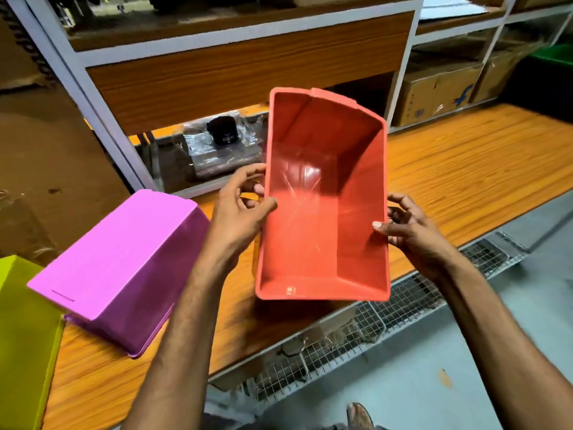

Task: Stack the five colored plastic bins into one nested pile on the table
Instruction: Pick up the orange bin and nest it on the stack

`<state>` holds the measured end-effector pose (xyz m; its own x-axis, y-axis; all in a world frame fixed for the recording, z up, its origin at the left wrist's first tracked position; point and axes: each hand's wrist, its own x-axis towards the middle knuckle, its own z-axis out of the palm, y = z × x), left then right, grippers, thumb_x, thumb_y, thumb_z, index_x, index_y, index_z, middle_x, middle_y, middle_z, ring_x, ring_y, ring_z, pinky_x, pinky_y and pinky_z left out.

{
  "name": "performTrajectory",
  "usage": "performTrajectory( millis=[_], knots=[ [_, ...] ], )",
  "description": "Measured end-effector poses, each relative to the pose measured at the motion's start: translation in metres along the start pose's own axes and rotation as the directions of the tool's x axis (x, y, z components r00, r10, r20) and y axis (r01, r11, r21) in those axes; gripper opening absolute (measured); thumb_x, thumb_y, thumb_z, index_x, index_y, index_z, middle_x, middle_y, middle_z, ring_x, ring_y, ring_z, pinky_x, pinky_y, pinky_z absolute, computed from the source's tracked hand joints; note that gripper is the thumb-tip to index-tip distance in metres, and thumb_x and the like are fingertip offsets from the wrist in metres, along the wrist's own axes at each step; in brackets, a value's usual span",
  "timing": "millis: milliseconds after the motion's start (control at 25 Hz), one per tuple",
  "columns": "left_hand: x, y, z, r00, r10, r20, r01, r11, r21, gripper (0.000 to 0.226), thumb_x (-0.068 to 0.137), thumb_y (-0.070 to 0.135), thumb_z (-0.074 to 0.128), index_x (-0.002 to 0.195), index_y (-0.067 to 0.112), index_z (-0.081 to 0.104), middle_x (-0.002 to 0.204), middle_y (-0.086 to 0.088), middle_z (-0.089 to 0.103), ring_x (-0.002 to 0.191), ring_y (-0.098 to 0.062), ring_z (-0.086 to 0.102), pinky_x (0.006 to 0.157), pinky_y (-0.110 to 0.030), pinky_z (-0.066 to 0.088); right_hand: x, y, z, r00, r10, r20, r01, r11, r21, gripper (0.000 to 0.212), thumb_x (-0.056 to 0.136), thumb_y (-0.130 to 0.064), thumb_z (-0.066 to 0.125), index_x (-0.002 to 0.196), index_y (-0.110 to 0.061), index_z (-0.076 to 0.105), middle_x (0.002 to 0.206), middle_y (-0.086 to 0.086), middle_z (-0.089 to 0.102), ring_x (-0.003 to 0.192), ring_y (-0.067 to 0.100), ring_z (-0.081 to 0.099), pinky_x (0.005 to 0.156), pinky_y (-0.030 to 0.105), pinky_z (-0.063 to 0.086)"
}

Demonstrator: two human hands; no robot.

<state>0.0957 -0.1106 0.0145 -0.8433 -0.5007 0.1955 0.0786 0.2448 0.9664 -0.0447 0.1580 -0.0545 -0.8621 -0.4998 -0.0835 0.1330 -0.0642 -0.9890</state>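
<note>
Two hands on the red bin (325, 212), and it's up in the air above the table (465, 169), open mouth tipped toward the camera, nothing inside. The left hand (242, 209) pinches the left rim, thumb hooked over the edge and fingers behind the wall. The right hand (409, 234) grips the right wall the same way, thumb inside. Both hold at about mid-length.

Down on the left, the pink bin (124, 268) sits bottom-up on the table, a little tilted, apart from the red one. The yellow bin (21, 321) shows only as a slab at the far left edge, just beside the pink. Which way up it lies, I can't tell. The other two bins I can't pick out for sure.

My read is that nothing is nested yet, so it's early going. With the pink one mouth-down, the red likely has to turn over and cap it, or the pink gets flipped first. Either way, match the long sides, come down square rather than corner-first, and let the walls slide. Tapered plastic may jam if it goes on skewed.
</note>
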Motion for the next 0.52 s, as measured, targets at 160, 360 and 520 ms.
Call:
performTrajectory(
  millis=[160,360,520],
  knots=[
    [0.006,-0.014,0.003,0.973,-0.192,0.128,0.202,0.977,-0.069,0.041,0.088,0.002,0.071,0.121,0.027,0.071,0.091,0.002,0.063,0.076,-0.012,0.061,0.058,-0.023,0.052,-0.026,-0.022,-0.018,0.995,0.049,-0.087,-0.044,0.997,0.057,0.066,0.075,0.005,0.076,0.136,-0.011,0.059,0.117,0.013,0.057,0.107,0.021,0.059,0.075,0.029,0.05],
    [0.008,-0.013,0.064,0.814,-0.431,0.39,0.513,0.848,-0.132,0.005,0.092,0.014,0.07,0.095,0.016,0.073,0.079,0.005,0.076,0.064,-0.011,0.068,0.064,-0.024,0.056,-0.076,-0.049,-0.065,0.947,0.241,-0.213,-0.197,0.958,0.208,0.028,0.086,0.002,0.063,0.112,-0.01,0.066,0.084,0.009,0.066,0.065,0.019,0.062,0.063,0.026,0.054],
    [-0.001,0.001,0.136,0.757,-0.432,0.49,0.544,0.832,-0.107,0.007,0.092,0.018,0.072,0.099,0.016,0.074,0.081,0.004,0.076,0.078,-0.016,0.07,0.069,-0.026,0.058,-0.127,-0.054,-0.12,0.916,0.277,-0.289,-0.2,0.942,0.269,0.038,0.087,-0.001,0.061,0.125,-0.002,0.067,0.107,0.018,0.07,0.076,0.022,0.07,0.073,0.032,0.065]
  ],
)
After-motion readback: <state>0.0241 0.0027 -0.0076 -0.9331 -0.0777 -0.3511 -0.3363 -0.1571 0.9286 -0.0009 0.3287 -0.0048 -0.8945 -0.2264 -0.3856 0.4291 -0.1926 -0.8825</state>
